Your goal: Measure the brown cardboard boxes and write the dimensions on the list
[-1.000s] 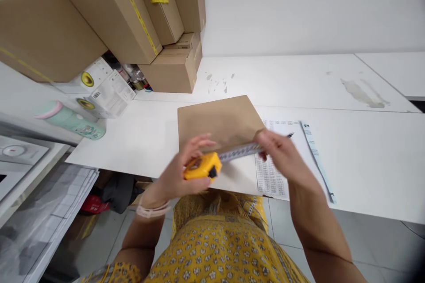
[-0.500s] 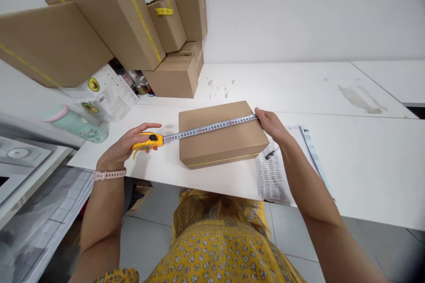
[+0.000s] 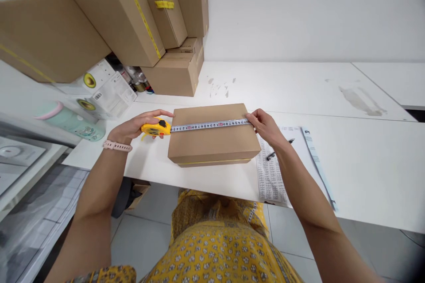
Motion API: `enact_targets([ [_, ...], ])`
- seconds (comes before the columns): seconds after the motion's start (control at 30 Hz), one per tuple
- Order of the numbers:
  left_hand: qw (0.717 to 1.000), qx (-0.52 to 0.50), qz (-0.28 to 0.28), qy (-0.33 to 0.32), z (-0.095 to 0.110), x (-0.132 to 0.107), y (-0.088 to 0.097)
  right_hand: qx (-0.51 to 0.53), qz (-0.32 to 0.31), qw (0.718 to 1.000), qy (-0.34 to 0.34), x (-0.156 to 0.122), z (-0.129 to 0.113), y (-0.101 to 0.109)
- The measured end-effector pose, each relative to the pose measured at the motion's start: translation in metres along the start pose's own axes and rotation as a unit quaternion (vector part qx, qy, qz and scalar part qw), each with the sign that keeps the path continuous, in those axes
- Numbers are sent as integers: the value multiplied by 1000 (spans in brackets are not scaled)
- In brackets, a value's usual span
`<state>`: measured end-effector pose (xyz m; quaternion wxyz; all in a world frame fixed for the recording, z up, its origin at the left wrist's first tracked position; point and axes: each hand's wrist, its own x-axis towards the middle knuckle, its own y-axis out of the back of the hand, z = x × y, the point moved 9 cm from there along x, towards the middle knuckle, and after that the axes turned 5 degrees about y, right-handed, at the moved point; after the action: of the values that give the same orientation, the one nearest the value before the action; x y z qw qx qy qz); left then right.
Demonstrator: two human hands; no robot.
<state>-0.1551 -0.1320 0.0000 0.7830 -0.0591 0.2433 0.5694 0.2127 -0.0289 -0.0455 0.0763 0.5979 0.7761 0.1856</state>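
A closed brown cardboard box (image 3: 212, 143) lies on the white table in front of me. My left hand (image 3: 141, 124) is wrapped round a yellow tape measure (image 3: 156, 127) at the box's left edge, its index finger reaching to the box's far left corner. From the case, the silver numbered blade runs across the box top to the right edge. There my right hand (image 3: 264, 126) pinches the blade's end, fingers against the box's right side. The blade's tip is hidden under those fingers.
Several cardboard boxes (image 3: 116, 17) are stacked at the back left, above white avocado-print cartons (image 3: 106, 84). A mint bottle (image 3: 78, 121) lies at the left. Printed paper (image 3: 272, 181), a black pen (image 3: 270, 156) and a pale blue strip (image 3: 317, 163) lie at the right.
My left hand has brought the tape case right, up to the box's left edge, and less blade is out. The box has turned slightly and shifted left, and my right hand has moved slightly left.
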Motion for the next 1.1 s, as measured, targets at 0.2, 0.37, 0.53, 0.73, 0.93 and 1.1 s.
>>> enact_targets([
  [0.2, 999, 21, -33, -6, 4, 8, 7, 64, -1, 998, -14, -1, 1, -4],
  [0.37, 997, 50, -50, -4, 10, 14, 15, 69, -15, 997, -27, -4, 0, -8],
  [0.53, 997, 53, -60, 11, 17, 21, 20, 67, -17, 997, -22, -3, 6, -10],
  [0.73, 997, 22, -63, 28, 23, 36, 29, 48, -18, 998, -24, -1, 9, -14],
  [0.93, 995, -1, -100, 26, 20, 50, 32, 33, 9, 999, 27, 3, 0, -8],
  [1.1, 993, -26, -114, 16, 15, 45, 8, 2, -40, 999, 33, 16, 1, 8],
])
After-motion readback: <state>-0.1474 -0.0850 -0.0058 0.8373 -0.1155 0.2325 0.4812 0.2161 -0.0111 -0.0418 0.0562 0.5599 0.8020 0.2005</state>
